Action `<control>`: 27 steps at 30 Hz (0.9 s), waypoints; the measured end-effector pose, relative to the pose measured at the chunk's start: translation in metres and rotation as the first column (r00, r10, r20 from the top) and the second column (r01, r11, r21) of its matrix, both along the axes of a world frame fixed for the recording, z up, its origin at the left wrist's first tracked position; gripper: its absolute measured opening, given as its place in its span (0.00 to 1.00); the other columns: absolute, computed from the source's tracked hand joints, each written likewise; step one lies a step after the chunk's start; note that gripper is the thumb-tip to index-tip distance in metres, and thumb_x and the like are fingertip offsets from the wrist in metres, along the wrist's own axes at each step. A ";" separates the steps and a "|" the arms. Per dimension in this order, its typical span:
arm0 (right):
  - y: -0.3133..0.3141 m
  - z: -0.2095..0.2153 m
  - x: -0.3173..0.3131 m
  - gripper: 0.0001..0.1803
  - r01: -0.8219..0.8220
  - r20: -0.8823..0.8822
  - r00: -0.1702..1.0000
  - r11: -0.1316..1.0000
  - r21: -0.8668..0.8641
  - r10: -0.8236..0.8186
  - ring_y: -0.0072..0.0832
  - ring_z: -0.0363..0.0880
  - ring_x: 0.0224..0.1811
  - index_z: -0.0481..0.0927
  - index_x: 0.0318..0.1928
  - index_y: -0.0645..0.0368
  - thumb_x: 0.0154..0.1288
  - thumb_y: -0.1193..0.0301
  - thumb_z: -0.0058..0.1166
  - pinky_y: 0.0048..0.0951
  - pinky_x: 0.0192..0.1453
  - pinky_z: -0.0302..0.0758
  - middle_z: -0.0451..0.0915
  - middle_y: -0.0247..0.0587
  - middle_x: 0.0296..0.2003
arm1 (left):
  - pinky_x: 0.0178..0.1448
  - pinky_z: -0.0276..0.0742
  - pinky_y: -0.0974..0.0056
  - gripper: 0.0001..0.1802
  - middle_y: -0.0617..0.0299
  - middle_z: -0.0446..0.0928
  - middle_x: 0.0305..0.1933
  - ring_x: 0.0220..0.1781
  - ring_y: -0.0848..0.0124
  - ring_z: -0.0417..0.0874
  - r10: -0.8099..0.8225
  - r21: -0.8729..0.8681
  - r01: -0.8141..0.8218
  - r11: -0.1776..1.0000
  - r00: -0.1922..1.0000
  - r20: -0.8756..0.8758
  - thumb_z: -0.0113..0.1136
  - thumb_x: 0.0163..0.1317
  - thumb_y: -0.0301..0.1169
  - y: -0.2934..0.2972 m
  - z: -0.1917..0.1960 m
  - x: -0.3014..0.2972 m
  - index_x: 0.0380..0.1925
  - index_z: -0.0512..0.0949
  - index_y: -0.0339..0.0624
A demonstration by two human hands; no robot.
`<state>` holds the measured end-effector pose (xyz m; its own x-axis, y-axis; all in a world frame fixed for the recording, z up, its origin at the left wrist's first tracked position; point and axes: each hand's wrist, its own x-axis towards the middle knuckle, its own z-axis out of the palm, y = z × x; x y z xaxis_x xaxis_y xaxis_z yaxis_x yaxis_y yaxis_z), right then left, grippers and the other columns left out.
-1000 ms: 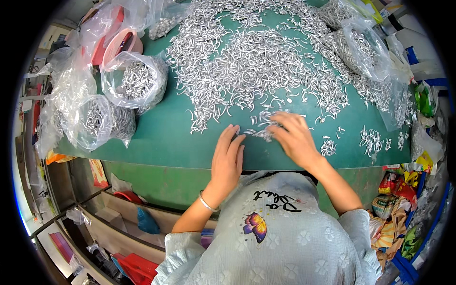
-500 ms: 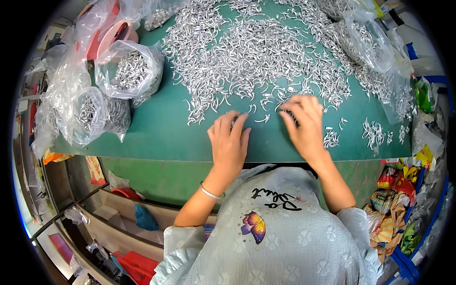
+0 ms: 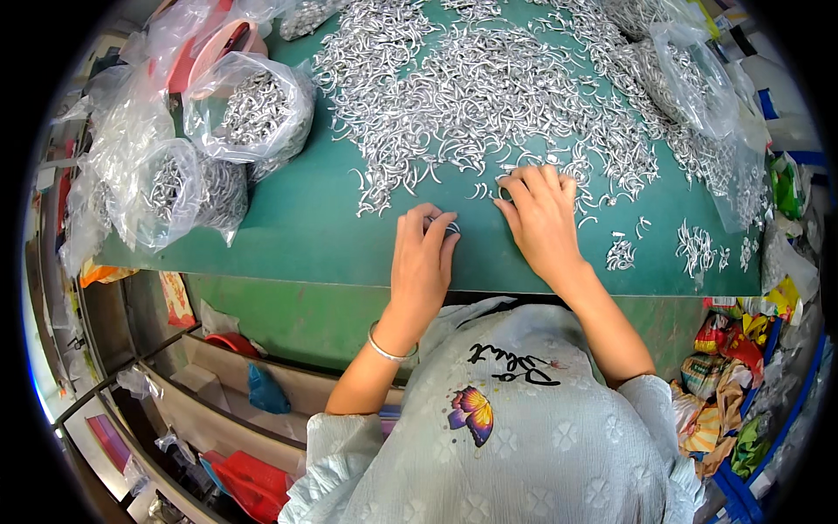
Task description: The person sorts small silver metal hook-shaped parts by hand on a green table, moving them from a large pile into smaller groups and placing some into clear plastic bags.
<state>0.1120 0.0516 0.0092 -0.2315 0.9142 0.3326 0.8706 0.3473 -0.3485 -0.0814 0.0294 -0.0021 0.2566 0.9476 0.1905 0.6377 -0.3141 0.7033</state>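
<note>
A big heap of small curved silver metal parts (image 3: pixel 489 87) covers the far half of a green table (image 3: pixel 297 227). My left hand (image 3: pixel 422 262) lies flat on the green top near the front edge, its fingertips at a few loose parts. My right hand (image 3: pixel 541 218) rests palm down at the near edge of the heap, fingers spread over several parts. Whether either hand pinches a part is hidden under the fingers. A silver bangle (image 3: pixel 390 349) circles my left wrist.
Clear plastic bags full of the same parts (image 3: pixel 253 109) (image 3: pixel 175 192) stand at the left, another bag (image 3: pixel 690 79) at the right. A pink bowl (image 3: pixel 218 52) sits at the back left. Small sorted clusters (image 3: pixel 698 249) lie at the right. Shelves with clutter are below the table's left.
Both hands have slid a little forward and apart along the table. The right hand has moved onto the heap's edge and the left now lies flatter.
</note>
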 end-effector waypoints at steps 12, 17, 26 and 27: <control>0.011 -0.012 -0.019 0.16 -0.068 -0.072 0.995 0.998 0.011 0.069 0.34 0.71 0.47 0.79 0.46 0.58 0.55 0.74 0.62 0.39 0.52 0.63 0.75 0.36 0.43 | 0.50 0.72 0.58 0.22 0.54 0.72 0.49 0.46 0.57 0.73 0.020 0.009 -0.020 1.000 1.000 0.005 0.69 0.51 0.21 -0.004 -0.005 -0.003 0.48 0.77 0.38; -0.009 -0.006 -0.007 0.15 -0.078 -0.149 0.986 0.997 -0.023 0.073 0.35 0.71 0.47 0.79 0.45 0.58 0.55 0.74 0.63 0.39 0.51 0.63 0.75 0.35 0.43 | 0.54 0.73 0.59 0.28 0.51 0.71 0.51 0.50 0.54 0.72 0.112 -0.009 -0.111 0.994 0.989 0.092 0.70 0.50 0.20 -0.014 0.005 -0.015 0.54 0.75 0.39; -0.002 -0.015 -0.020 0.14 -0.057 -0.084 0.995 0.998 0.031 0.059 0.36 0.71 0.48 0.80 0.42 0.56 0.53 0.74 0.65 0.40 0.53 0.61 0.75 0.36 0.44 | 0.57 0.66 0.57 0.26 0.53 0.70 0.52 0.51 0.57 0.72 0.070 -0.079 -0.072 0.994 0.997 -0.024 0.69 0.52 0.23 -0.014 0.007 -0.026 0.54 0.75 0.41; -0.006 -0.011 -0.016 0.14 -0.056 -0.096 0.994 0.998 0.042 0.060 0.36 0.71 0.48 0.80 0.42 0.56 0.53 0.74 0.65 0.40 0.53 0.61 0.75 0.36 0.44 | 0.57 0.66 0.58 0.25 0.54 0.71 0.51 0.51 0.57 0.72 0.108 -0.059 -0.108 0.992 0.994 -0.013 0.69 0.52 0.23 -0.013 0.009 -0.024 0.53 0.76 0.40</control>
